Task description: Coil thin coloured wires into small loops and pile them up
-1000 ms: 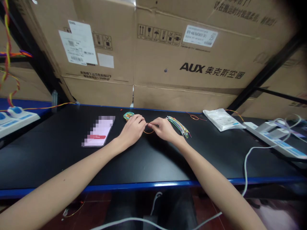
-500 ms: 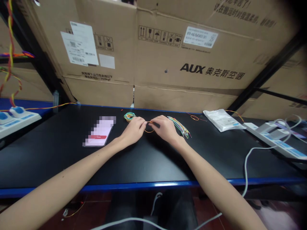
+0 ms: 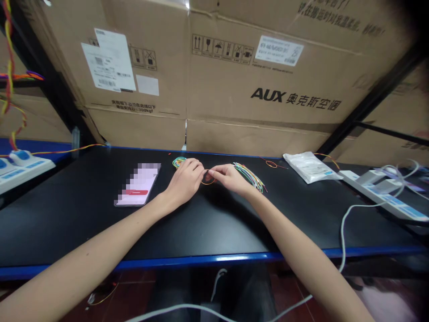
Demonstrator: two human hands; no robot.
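Observation:
Between my two hands, an orange wire (image 3: pixel 208 182) makes a small loop just above the black table. The fingertips of my left hand (image 3: pixel 188 178) are pinched on one side of it. My right hand (image 3: pixel 231 177) pinches the other side, thumb against forefinger. The wire's ends are hidden in the fingers. Partly behind my left hand lies a coil of green, yellow and orange wires (image 3: pixel 178 162). Just right of my right hand, a bundle of straight multicoloured wires (image 3: pixel 250 175) fans out on the table.
A phone (image 3: pixel 142 183) lies to the left on the table (image 3: pixel 201 232). To the right are a white plastic packet (image 3: pixel 310 167), a loose orange wire (image 3: pixel 271 164) and a power strip (image 3: pixel 385 194) with a grey cable. Another power strip (image 3: pixel 27 167) sits far left. Cardboard (image 3: pixel 217 89) stands behind.
My left fingers have spread further over the coil, covering more of it. My right fingers have turned slightly, and the wire loop between the hands looks smaller. The view has shifted a little.

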